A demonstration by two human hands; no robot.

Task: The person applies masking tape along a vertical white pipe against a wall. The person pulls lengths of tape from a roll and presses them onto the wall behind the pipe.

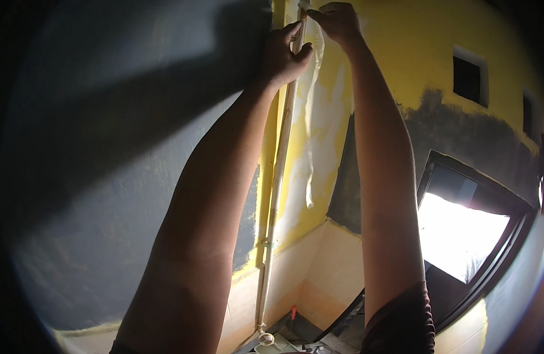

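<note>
A thin pale pipe (278,171) runs up the wall corner, with both my arms raised toward its upper end. My left hand (285,58) is at the pipe, its thumb and forefinger spread apart; the other fingers are hidden. Higher and to the right, my right hand (341,23) has its fingers pinched together beside the pipe's top. They close on a whitish strip, seemingly masking tape (309,130). The strip dangles loose and wavy to the right of the pipe. Its upper part is partly covered by my fingers at the frame's top edge.
A dark-painted wall (124,194) fills the left, under my arm's shadow. Yellow paint with pale patches covers the corner wall (413,41). Right are a small square opening (466,78) and a dark-framed bright window (460,236). Below lie a red-topped object (293,311) and a round fitting (266,338).
</note>
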